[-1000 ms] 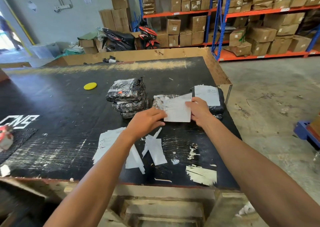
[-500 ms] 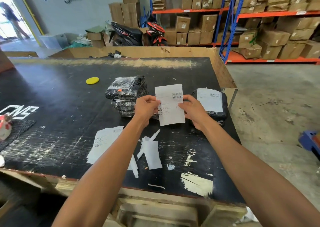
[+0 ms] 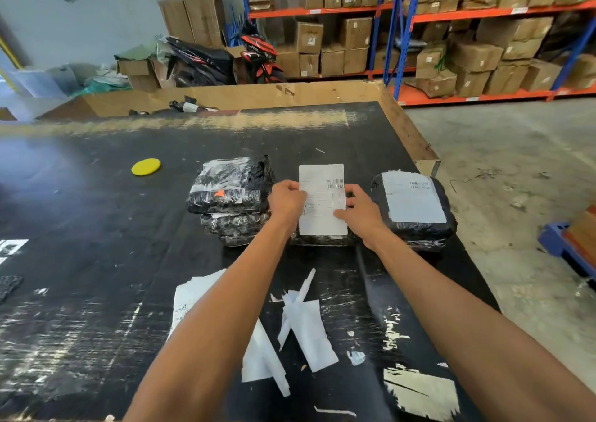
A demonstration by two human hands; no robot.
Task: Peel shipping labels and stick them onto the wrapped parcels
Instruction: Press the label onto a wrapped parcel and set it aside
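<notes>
A white shipping label (image 3: 322, 195) stands upright between both hands, its barcode at the upper right. My left hand (image 3: 285, 200) pinches its left edge and my right hand (image 3: 361, 212) grips its right edge. Just below it lies a black wrapped parcel (image 3: 322, 240), mostly hidden by the label and hands. A stack of black wrapped parcels (image 3: 232, 192) sits to the left. On the right, another black parcel (image 3: 416, 224) carries a white label (image 3: 412, 200) on top.
Peeled backing strips (image 3: 306, 325) and a pile of label sheets (image 3: 190, 295) lie on the black table (image 3: 96, 260) near me. A yellow disc (image 3: 145, 166) rests at the far left. The table's right edge drops to concrete floor; shelves of cardboard boxes (image 3: 467, 50) stand behind.
The label was lying flat over the middle parcel under both hands; both hands lifted it and turned it upright, and now hold it by its side edges above the parcel.
</notes>
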